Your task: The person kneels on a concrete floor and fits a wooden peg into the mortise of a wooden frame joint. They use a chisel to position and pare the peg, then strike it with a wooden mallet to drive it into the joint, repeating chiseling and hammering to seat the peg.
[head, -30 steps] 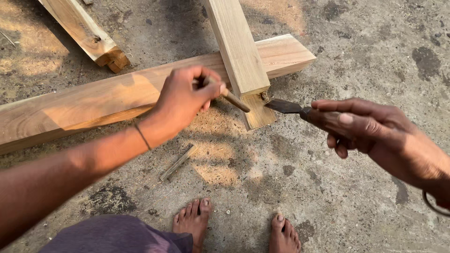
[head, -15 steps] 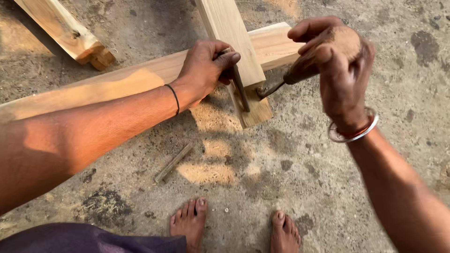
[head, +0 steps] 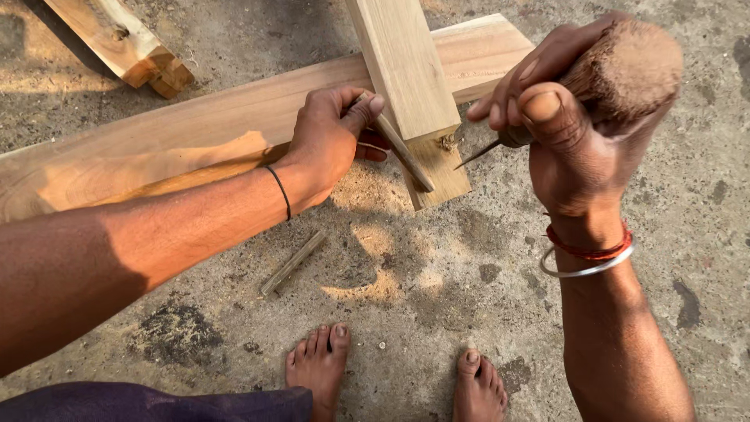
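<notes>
Right hand (head: 594,133), clenched on chisel handle (head: 625,66), now raised above upright post (head: 402,70); tip nears joint. Left hand (head: 332,141) still grips wooden peg (head: 398,144) against post.

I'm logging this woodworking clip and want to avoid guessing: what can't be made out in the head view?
- Handle of the pointed tool: wrapped by the right hand; only the metal tip shows.
- Upper end of the wooden peg: covered by the left hand.
- Long plank: its left end is cut off by the frame edge.
- Upright beam: its top is cut off by the upper edge.
- Joint under the beam: hidden by the beam itself.
</notes>
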